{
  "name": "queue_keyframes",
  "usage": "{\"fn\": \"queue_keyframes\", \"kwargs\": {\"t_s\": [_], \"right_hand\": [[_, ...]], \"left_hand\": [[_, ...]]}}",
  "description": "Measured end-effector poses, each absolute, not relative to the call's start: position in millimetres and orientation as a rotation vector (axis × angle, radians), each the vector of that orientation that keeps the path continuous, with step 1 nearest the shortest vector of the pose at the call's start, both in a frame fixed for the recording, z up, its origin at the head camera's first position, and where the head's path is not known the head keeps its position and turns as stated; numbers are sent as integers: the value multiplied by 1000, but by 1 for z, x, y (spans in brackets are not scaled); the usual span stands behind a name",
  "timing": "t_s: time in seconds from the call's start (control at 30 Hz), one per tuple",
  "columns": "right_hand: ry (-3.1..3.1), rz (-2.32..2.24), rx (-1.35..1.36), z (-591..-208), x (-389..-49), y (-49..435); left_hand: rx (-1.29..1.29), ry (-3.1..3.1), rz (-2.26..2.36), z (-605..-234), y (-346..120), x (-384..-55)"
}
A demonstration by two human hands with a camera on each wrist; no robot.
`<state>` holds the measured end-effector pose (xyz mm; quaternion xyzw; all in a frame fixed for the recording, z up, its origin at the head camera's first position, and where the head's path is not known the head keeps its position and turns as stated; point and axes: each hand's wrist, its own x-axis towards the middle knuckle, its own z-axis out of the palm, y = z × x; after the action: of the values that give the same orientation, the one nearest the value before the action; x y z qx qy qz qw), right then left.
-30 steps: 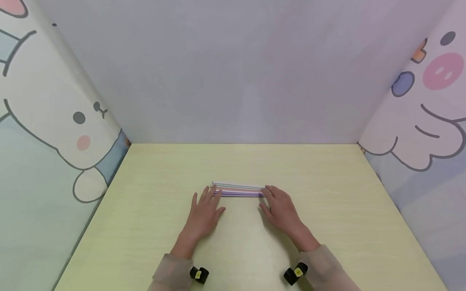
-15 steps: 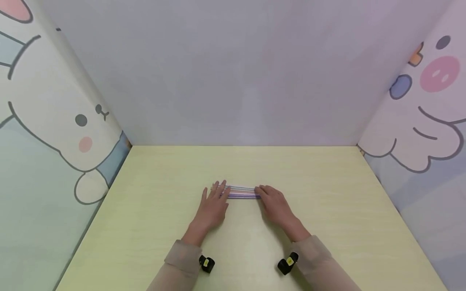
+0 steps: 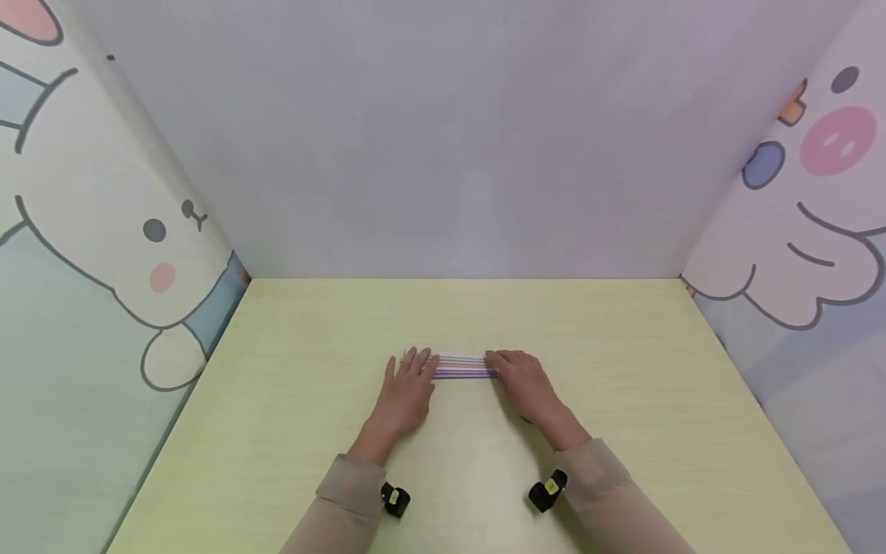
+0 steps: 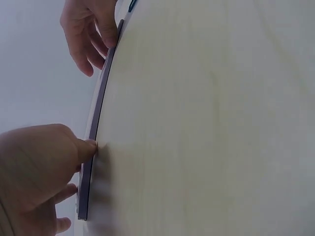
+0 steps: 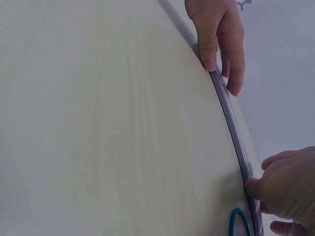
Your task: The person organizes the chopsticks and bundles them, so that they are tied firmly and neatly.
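Note:
A flat row of long, thin coloured strips (image 3: 462, 368), light blue, pink and purple, lies crosswise before me on the table. Its near side shows as a dark purple edge (image 4: 100, 103) in the left wrist view. My left hand (image 3: 404, 400) grips the row's left end, thumb at the near edge and fingers spread over the top. At the right end my right hand (image 3: 529, 387) holds it the same way, thumb in front and fingers reaching over. Both hands hide the ends of the strips. The exact kind of the strips does not show.
A teal loop (image 5: 238, 210) sticks out by the right end of the row in the right wrist view. The pale wooden table (image 3: 311, 323) ends at a plain back wall (image 3: 457, 154). Cartoon-printed side panels (image 3: 90, 269) stand at left and right.
Both hands have drawn inward along the strips, and their thumbs have moved in to the near edge. Over the last half second they have hardly shifted.

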<state>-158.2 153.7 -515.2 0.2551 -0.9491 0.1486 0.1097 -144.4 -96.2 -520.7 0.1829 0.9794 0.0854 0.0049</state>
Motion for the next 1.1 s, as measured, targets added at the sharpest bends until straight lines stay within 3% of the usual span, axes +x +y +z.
{"fn": "queue_keyframes", "kwargs": {"t_s": [1.1], "right_hand": [[-2905, 522, 829, -510, -173, 163]], "left_hand": [[595, 3198, 356, -525, -101, -149]]}}
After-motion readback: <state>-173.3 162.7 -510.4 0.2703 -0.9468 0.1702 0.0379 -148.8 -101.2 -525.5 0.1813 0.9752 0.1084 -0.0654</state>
